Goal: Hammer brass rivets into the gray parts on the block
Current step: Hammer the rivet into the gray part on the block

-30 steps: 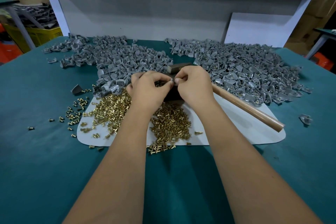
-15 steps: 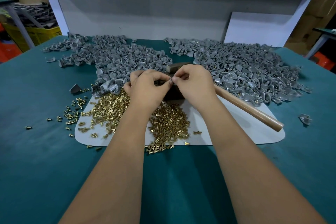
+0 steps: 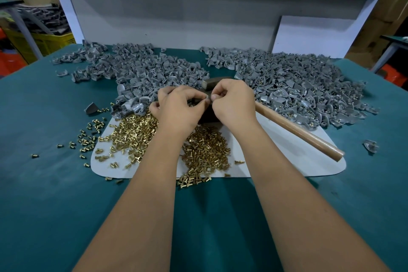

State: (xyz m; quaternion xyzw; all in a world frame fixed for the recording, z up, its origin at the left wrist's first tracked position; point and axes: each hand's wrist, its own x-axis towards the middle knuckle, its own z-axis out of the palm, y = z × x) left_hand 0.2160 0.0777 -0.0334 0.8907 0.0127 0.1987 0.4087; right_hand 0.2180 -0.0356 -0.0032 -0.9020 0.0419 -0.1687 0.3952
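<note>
1. Rivets [image 3: 132,137] of brass lie heaped on the white mat [image 3: 293,161], as a second ago; nothing on the table has shifted.
2. Both hands remain together over the dark block [image 3: 208,115], barely moved.
3. Left hand [image 3: 178,110] has its fingers curled, thumb and forefinger pinching a small gray part [image 3: 207,97].
4. Right hand [image 3: 234,104] pinches the same piece from the other side; what else it holds cannot be told.
5. Hammer [image 3: 298,132] lies idle behind the right wrist, beside the gray parts pile [image 3: 298,86].

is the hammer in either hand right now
No: the hammer lies on the white mat, while the left hand and right hand pinch something small together.
</note>
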